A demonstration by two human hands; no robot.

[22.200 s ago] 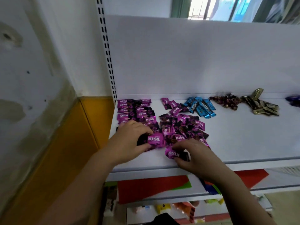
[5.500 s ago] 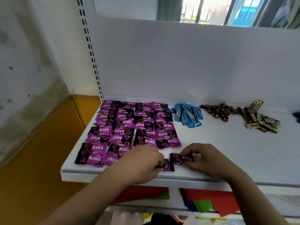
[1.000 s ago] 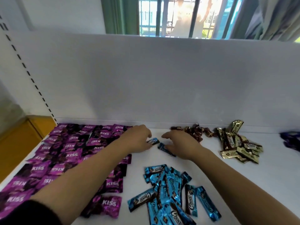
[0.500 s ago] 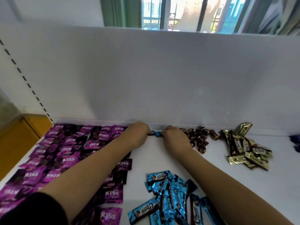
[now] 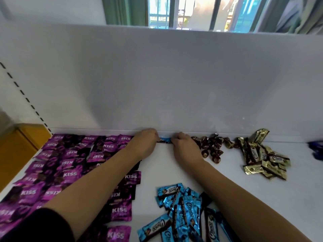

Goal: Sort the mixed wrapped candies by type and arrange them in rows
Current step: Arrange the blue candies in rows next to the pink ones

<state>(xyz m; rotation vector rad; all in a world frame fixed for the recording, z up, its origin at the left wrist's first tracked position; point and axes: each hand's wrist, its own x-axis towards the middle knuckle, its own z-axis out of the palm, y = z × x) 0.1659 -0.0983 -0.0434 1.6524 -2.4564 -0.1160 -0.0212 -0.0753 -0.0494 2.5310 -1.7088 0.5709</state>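
A blue wrapped candy (image 5: pixel 165 140) lies at the back of the white shelf (image 5: pixel 157 170), against the back panel. My left hand (image 5: pixel 143 145) holds its left end and my right hand (image 5: pixel 183 145) holds its right end, fingers curled down over it. Purple KISS candies (image 5: pixel 70 173) lie in rows on the left. A loose pile of blue Choco candies (image 5: pixel 181 212) sits near the front, between my forearms. Brown twisted candies (image 5: pixel 211 147) lie just right of my right hand.
A heap of gold Choco candies (image 5: pixel 262 158) lies further right. A dark blue wrapper (image 5: pixel 316 151) shows at the right edge. The white back panel (image 5: pixel 157 84) rises behind the shelf. An orange wall strip (image 5: pixel 19 151) is at the left.
Both hands carried the blue candy from the shelf's middle back to the rear panel. Since half a second ago they have barely moved.
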